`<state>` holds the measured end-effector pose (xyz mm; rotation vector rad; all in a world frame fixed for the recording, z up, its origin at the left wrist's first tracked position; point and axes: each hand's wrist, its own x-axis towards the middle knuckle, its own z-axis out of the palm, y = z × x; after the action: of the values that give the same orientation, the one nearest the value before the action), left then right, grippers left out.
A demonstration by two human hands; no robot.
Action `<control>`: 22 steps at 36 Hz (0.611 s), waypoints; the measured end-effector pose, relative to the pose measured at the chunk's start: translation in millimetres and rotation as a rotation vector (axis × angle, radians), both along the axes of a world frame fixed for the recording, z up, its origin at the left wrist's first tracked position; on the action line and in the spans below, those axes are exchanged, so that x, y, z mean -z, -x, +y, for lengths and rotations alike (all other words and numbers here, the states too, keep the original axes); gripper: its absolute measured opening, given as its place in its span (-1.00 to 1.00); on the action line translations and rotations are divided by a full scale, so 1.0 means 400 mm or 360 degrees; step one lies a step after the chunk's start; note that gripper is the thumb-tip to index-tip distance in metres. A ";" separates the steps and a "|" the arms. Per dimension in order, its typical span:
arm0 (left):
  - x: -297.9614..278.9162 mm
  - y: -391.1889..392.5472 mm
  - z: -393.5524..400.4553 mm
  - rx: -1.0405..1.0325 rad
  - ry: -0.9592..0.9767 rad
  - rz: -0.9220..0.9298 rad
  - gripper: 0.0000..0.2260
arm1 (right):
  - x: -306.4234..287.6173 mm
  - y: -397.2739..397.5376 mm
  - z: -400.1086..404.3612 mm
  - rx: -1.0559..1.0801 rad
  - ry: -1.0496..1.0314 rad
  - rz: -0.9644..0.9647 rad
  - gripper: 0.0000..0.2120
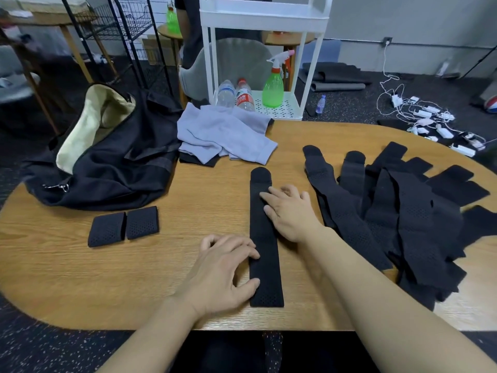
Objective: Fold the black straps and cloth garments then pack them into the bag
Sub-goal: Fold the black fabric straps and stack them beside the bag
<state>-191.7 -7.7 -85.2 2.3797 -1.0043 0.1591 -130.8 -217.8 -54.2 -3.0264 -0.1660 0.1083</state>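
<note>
Black mesh strap [265,238] lies stretched lengthwise on the bench [188,184], straight ahead of the person. The left hand [226,267] rests at its near end, fingers loosely curled with the thumb and fingertips touching the strap's left edge; whether it pinches the edge cannot be told. The right hand [289,211] lies flat on the strap's middle, fingers straight, pressing it down.

The step in hand looks like smoothing this strap ahead of folding it. Two folded straps [123,226] already sit side by side to the left, while a pile of unfolded straps [398,211] fans out on the right, so the folding seems at an early stage. The next move probably calls for lifting one end and bringing it over onto the other, keeping the edges aligned.

The bag [107,162] lies open at the far left, its pale lining showing; nothing can be seen inside it. Grey garments [223,133] lie crumpled just beside it, unfolded.
</note>
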 end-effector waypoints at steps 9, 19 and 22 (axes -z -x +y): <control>-0.005 0.035 0.016 -0.0202 0.0411 0.0110 -0.74 | -0.067 0.181 -0.013 -0.0022 -0.0863 -0.0476 -0.60; -0.011 0.059 0.023 0.0016 -0.0101 0.0139 -0.40 | 0.030 0.351 0.006 -0.0317 -0.0660 -0.0080 -0.27; -0.013 0.052 0.011 -0.0072 -0.0056 0.0166 -0.46 | 0.035 0.345 0.016 -0.0217 -0.0770 -0.0111 -0.34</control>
<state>-212.3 -3.3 -79.9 2.4170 -0.9119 0.0339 -268.8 -211.3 -68.2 -2.5361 -0.3484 -0.0251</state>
